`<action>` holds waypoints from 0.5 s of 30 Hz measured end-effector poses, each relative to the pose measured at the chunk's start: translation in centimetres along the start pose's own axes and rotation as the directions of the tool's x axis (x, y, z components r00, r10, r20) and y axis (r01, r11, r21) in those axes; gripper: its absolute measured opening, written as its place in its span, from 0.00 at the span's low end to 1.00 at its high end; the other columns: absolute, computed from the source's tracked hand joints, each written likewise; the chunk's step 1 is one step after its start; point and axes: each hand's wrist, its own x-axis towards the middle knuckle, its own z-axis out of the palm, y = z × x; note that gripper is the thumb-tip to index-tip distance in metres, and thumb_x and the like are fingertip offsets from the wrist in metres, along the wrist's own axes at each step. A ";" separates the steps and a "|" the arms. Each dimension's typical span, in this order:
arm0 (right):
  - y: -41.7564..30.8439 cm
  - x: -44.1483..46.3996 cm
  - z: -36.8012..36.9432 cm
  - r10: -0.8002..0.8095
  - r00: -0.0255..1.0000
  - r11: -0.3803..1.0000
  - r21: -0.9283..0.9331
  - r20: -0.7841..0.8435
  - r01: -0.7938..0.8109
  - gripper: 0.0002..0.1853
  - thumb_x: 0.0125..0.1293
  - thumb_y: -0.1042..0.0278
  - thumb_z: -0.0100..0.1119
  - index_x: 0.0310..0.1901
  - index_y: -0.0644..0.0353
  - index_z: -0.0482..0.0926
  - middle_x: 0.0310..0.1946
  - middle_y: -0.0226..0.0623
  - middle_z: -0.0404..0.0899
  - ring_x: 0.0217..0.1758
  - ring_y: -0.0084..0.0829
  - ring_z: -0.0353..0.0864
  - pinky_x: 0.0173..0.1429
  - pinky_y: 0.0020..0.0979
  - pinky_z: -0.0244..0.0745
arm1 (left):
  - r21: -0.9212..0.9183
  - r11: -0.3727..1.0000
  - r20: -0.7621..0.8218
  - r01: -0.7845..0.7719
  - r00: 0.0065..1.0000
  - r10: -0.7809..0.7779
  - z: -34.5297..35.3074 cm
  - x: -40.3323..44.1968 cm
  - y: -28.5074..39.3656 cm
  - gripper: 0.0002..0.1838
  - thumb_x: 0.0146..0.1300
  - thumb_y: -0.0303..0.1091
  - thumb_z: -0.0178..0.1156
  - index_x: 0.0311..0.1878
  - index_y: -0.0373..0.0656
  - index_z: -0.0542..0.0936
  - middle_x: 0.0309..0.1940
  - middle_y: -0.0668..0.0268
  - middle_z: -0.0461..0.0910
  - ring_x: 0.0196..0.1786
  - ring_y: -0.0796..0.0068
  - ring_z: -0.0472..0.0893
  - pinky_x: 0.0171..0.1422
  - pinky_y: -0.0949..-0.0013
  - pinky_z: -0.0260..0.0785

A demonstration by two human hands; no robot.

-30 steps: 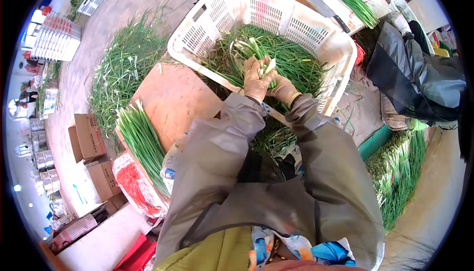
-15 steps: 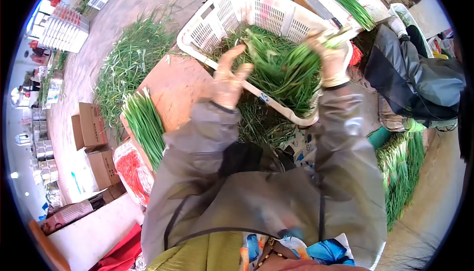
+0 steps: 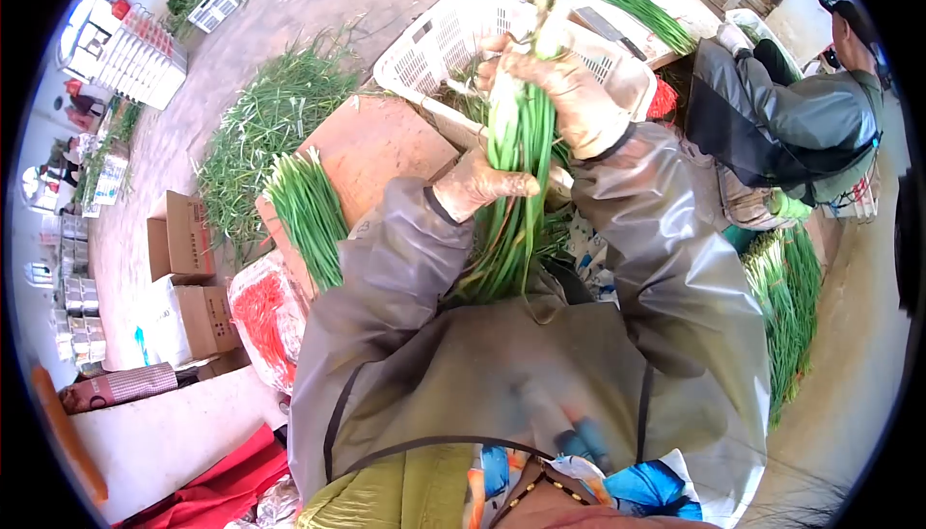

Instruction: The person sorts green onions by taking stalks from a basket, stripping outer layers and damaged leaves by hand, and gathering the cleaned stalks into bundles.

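Observation:
A loose bunch of green chives (image 3: 518, 138) hangs upright in front of me, pale stem ends up and leaves trailing toward my lap. My right hand (image 3: 571, 95) is closed around the upper, pale part of it. Lower down, my left hand (image 3: 482, 185) wraps the green leaves from the left, its thumb across the front. Behind the bunch stands a white plastic crate (image 3: 410, 66) with slotted walls; my hands and the bunch hide much of its inside. A neat pile of chives (image 3: 307, 213) lies on the brown board (image 3: 391, 138) to my left.
Loose greens (image 3: 270, 114) are heaped on the floor at left. A knife (image 3: 617, 32) lies on another board beside more chives (image 3: 641, 8). A seated person (image 3: 801, 114) is at right, near upright chive bundles (image 3: 781, 307). Red strings in plastic (image 3: 265, 322) and cardboard boxes (image 3: 180, 240) sit at left.
My right hand has brought the chives out of the crate toward me, turning them upright. My left hand, spread at the crate rim before, has closed on the leaves.

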 end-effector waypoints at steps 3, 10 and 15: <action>0.7 -3.0 0.2 0.037 0.995 0.895 -0.446 0.096 0.010 0.20 0.58 0.66 0.61 0.51 0.65 0.73 0.39 0.34 0.78 0.41 0.25 0.76 0.48 0.24 0.70 | -0.289 0.940 -0.110 0.181 0.969 -0.220 0.7 -5.4 -0.3 0.27 0.52 0.36 0.63 0.56 0.38 0.70 0.35 0.64 0.79 0.37 0.69 0.78 0.46 0.67 0.71; 8.1 -8.6 0.8 0.160 0.985 0.987 -0.029 0.070 -0.159 0.23 0.55 0.80 0.58 0.55 0.63 0.70 0.47 0.36 0.76 0.47 0.27 0.76 0.54 0.27 0.70 | -0.570 0.821 -0.296 0.017 0.929 -0.224 1.3 -14.1 -2.4 0.26 0.50 0.33 0.64 0.53 0.39 0.71 0.44 0.59 0.78 0.44 0.63 0.79 0.50 0.60 0.73; 10.4 -9.2 3.0 -0.043 0.998 0.942 -0.331 0.038 0.053 0.18 0.58 0.72 0.60 0.51 0.62 0.74 0.42 0.29 0.77 0.45 0.21 0.73 0.53 0.24 0.67 | -0.297 0.955 -0.402 -0.009 0.908 -0.117 2.8 -14.8 -4.1 0.24 0.46 0.27 0.68 0.50 0.38 0.74 0.42 0.65 0.78 0.41 0.72 0.78 0.47 0.69 0.72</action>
